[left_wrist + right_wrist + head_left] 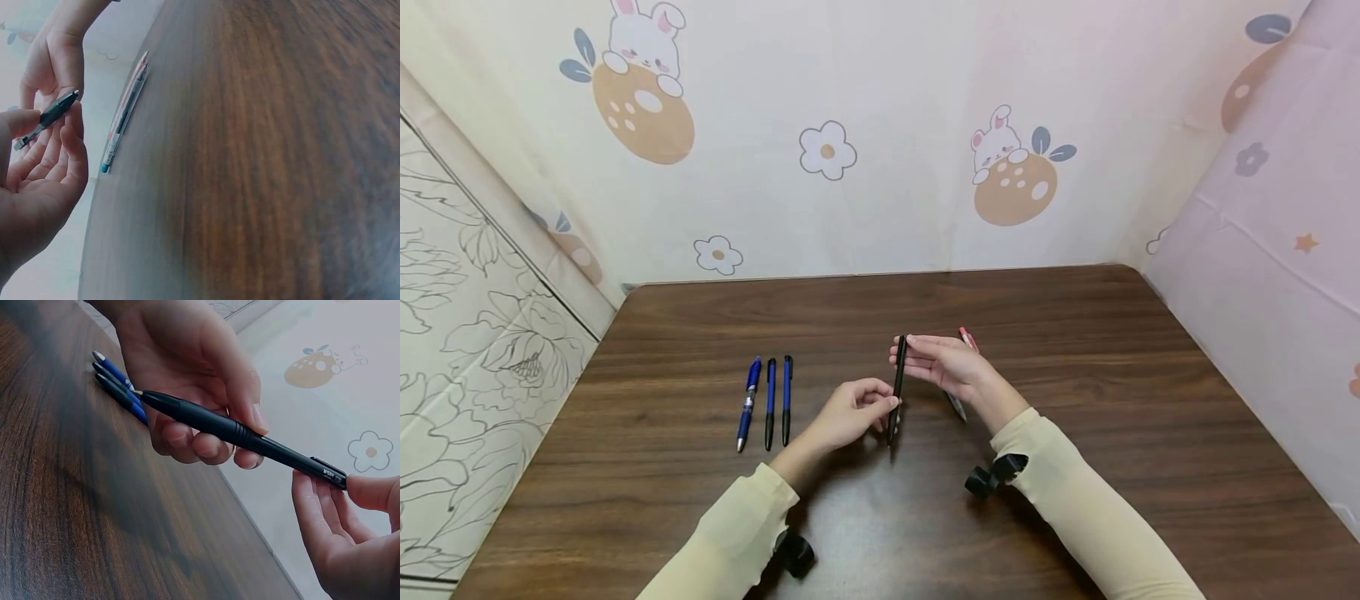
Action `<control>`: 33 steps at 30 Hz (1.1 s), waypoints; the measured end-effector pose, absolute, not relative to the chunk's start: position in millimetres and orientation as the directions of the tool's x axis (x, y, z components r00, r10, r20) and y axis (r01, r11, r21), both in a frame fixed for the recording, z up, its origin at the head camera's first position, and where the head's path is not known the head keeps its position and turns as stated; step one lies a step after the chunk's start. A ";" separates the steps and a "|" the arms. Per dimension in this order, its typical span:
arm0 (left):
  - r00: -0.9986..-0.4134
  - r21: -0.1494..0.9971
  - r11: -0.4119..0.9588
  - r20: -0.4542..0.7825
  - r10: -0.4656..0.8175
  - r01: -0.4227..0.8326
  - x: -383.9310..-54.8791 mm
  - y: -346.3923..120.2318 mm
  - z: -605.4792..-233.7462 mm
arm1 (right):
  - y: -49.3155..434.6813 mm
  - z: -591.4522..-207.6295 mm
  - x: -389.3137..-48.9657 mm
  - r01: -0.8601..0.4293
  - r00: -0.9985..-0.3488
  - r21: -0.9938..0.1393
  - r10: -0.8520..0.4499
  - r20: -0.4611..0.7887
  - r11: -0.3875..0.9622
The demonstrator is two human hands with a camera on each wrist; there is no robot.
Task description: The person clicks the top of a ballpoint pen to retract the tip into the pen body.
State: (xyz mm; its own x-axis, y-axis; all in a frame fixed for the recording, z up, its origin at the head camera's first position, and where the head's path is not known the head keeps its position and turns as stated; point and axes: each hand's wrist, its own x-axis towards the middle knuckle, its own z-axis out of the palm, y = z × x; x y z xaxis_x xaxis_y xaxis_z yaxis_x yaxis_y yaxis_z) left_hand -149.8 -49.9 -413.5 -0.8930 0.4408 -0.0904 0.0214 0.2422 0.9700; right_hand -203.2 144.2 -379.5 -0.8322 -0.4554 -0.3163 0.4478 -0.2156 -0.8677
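Over the table (880,533), left hand (850,412) and right hand (951,367) pinch a black pen (899,371).

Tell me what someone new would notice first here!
Probably the black pen, central in the head view, which the left grip and right grip both hold. Next might come three blue pens side by side on the table, further left, then the bunny print high at the back left.

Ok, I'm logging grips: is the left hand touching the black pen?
Touching: the right wrist view shows the left hand pinching the black pen near its middle.
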 end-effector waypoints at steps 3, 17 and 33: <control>-0.891 0.973 0.232 -0.104 0.442 0.001 -149.9 -50.3 -414.2 | 143.4 -379.8 -203.8 0.442 -0.835 -0.873 -0.450 -0.317 -0.207; -0.840 0.949 -0.037 -0.258 0.477 -0.313 -149.2 -55.4 -422.7 | 139.6 -384.4 -204.8 0.404 -0.863 -0.898 -0.399 -0.310 -0.175; -0.809 0.922 -0.111 -0.262 0.526 -0.370 -146.6 -59.8 -424.5 | 136.6 -387.1 -206.9 0.497 -0.807 -0.831 -0.484 -0.338 -0.249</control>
State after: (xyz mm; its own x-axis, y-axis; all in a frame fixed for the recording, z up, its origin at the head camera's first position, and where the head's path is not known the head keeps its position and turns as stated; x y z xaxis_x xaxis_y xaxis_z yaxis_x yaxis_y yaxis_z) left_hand -146.6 -59.8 -424.5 -0.8094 0.5258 -0.2617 -0.3703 -0.1110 0.9223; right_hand -206.9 136.6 -387.1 -0.8074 -0.4835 -0.3382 0.4971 -0.2486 -0.8313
